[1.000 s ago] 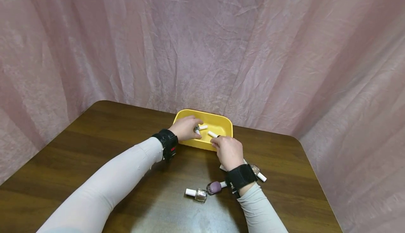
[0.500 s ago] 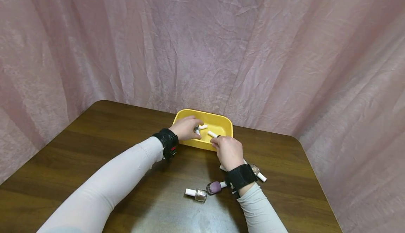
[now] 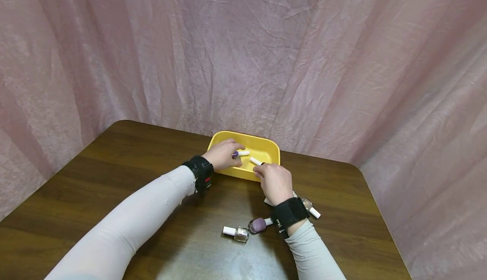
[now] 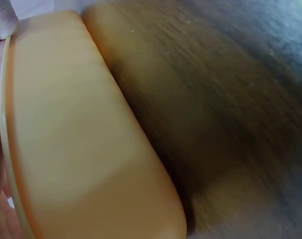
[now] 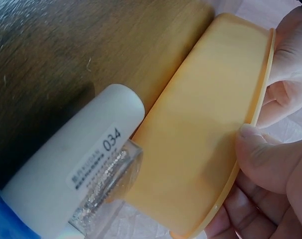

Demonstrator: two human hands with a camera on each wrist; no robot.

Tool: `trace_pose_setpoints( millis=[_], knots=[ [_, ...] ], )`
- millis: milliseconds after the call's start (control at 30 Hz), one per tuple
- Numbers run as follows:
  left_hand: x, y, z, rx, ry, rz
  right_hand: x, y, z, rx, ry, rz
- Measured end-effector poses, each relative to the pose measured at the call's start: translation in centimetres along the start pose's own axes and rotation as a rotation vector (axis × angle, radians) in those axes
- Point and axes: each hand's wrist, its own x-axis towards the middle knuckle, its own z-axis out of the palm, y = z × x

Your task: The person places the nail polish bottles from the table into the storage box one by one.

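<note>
My left hand [image 3: 223, 154] reaches over the left part of a yellow plastic bin [image 3: 266, 146], thumb and index finger apart. Between them, inside the bin, a purple nail polish bottle [image 3: 236, 155] with a white cap shows. On the front rim, toward the right, my right hand [image 3: 275, 182] grips the bin; in the right wrist view its thumb [image 5: 263, 159] presses the outer wall while the other fingers curl on the inner side. Another white cap [image 3: 255, 161] with a dark neck lies in the bin by the right fingers, its bottle hidden.
Nearer on the wooden table [image 3: 171, 242] lie a silver glitter polish [image 3: 241, 234], a mauve polish [image 3: 257, 225] and a gold glitter polish [image 3: 307, 204]. A glitter bottle labelled 034 [image 5: 106, 144] lies beside the bin's front. A pink curtain [image 3: 243, 60] hangs behind.
A second bottle with a white cap, which stuck out between my left thumb and fingers, has gone from there, uncovering the purple bottle. The right hand has stayed still.
</note>
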Motion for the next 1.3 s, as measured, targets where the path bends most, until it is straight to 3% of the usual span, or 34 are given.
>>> trace_pose_setpoints(
  millis=[500,867,1300],
  knots=[
    [-1.3,0.5,-0.5,0.004,0.08,0.01,0.0,0.1,0.2,0.013,0.005,0.009],
    [-3.0,0.4,-0.7,0.053,0.177,0.098,0.1,0.3,0.3,0.013,-0.002,0.009],
    [-5.2,0.7,-0.9,0.084,0.151,0.116,0.1,0.3,0.2,0.015,-0.01,0.01]
  ],
)
